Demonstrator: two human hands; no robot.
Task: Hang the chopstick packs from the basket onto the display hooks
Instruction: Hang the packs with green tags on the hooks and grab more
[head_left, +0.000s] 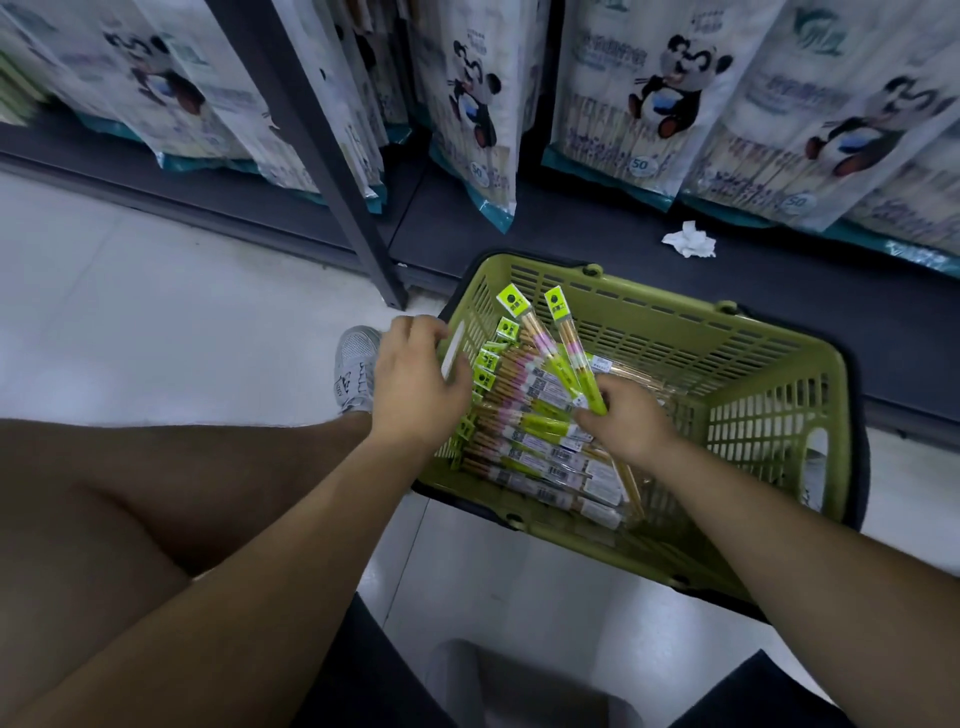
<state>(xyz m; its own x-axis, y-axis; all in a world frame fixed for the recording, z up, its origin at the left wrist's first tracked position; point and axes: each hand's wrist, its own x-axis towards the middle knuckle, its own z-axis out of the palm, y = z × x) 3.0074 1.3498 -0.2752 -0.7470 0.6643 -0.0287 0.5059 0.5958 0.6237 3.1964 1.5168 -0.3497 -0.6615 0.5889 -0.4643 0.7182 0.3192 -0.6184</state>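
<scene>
A green plastic basket (769, 364) stands on the floor in front of the shelf. Several chopstick packs (540, 447) with lime-green header cards lie stacked in its left half. My right hand (631, 423) grips the lower ends of two packs (550, 343), which stick up and lean toward the basket's far left corner. My left hand (415, 382) reaches over the basket's left rim with curled fingers, touching the header cards of the stacked packs. I cannot tell whether it holds one. No display hooks are visible.
Large panda-printed bags (644, 88) hang above a dark bottom shelf (571, 244). A dark shelf upright (337, 171) stands left of the basket. A crumpled white tissue (690, 240) lies on the shelf. My grey shoe (356, 366) and bare knee are at the left.
</scene>
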